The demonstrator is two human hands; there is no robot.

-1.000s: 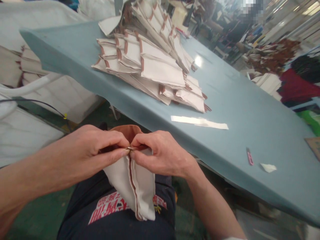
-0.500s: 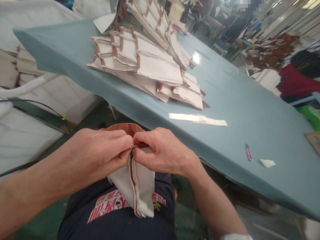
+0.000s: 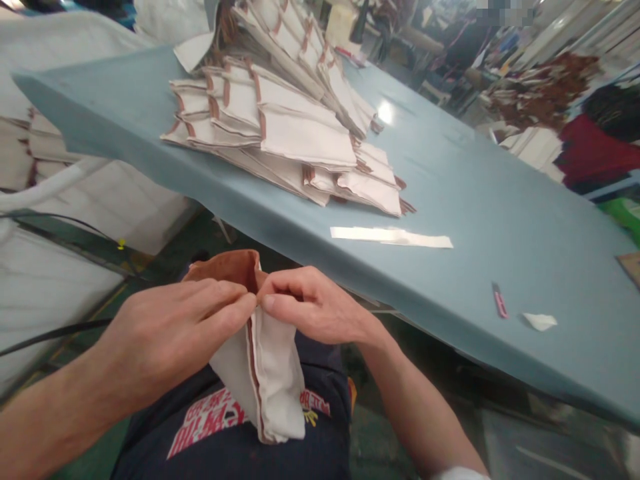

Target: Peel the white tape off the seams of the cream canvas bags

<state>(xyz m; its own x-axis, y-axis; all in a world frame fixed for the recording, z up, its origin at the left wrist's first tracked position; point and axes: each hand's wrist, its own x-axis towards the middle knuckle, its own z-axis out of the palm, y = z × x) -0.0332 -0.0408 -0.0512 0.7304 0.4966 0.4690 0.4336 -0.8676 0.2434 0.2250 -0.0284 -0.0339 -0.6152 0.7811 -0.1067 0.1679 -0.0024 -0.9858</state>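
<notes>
A white cloth piece (image 3: 280,373) with a brown seam edge and brown lining hangs over my lap, its top opening spread toward the table. My left hand (image 3: 185,333) pinches the top of the seam from the left. From the right, my right hand (image 3: 315,303) grips the same rim between thumb and fingers, its fingertips touching those of the left. The lower end of the cloth rests on dark clothing with red and white print.
A blue-covered table (image 3: 450,200) crosses ahead, bearing stacked white pieces with brown edges (image 3: 305,133), a pale strip (image 3: 390,236), a pink cutter (image 3: 499,301) and a white scrap (image 3: 540,321). White sacks stand at left.
The brown-lined opening has widened and shows more of its inside. Both hands have shifted slightly left with the cloth, and my left fingers lie flatter along the rim.
</notes>
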